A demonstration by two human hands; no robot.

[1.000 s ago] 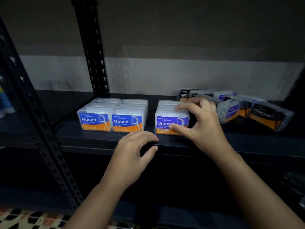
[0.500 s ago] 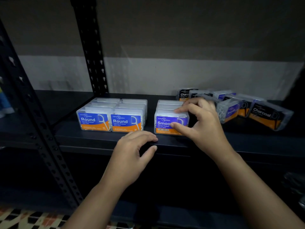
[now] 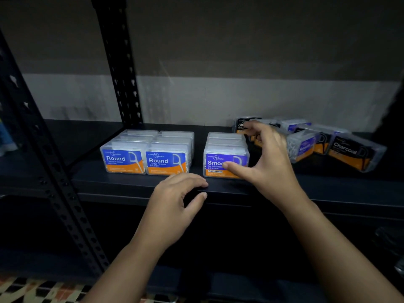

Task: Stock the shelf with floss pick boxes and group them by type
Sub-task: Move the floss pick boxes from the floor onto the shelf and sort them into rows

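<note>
On the dark metal shelf (image 3: 284, 189), 2 rows of clear plastic blue-labelled "Round" floss pick boxes (image 3: 124, 159) at left, 1 row of purple-labelled "Smooth" boxes (image 3: 220, 158) just right of them. Further right, loose jumble of black "Charcoal" boxes (image 3: 352, 154) mixed with purple ones. Left hand (image 3: 172, 206) resting on shelf edge, fingers relaxed. Right hand (image 3: 266, 165) spread, thumb touching front "Smooth" box, fingers reaching toward the jumble.

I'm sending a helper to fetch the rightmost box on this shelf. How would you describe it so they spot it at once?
Start at the dark metal shelf and pass the neat Round rows and the Smooth stack to the loose jumble at the right. The outermost box there is the Charcoal box. It is black and orange, not blue or purple, and sits skewed.
</note>
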